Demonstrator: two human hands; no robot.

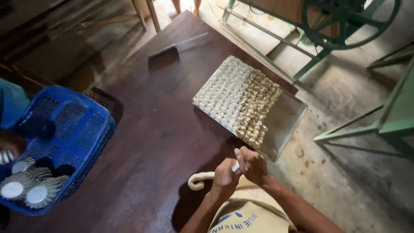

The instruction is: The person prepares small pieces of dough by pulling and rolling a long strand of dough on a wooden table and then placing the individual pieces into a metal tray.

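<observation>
A pale rope of dough (199,178) lies curled on the dark wooden table (142,142) near its front edge. My left hand (226,174) grips the rope's right end. My right hand (250,163) pinches the same end just beyond it, fingers closed on the dough. Just past my hands sits a metal tray (285,123), its left part filled with rows of several small dough pieces (235,97); the nearer ones look twisted and slightly darker.
A blue plastic basket (64,138) at the left holds several fluted metal moulds (30,187). A cleaver (172,51) lies at the table's far end. Green metal frames and a wheel (345,21) stand on the concrete floor to the right.
</observation>
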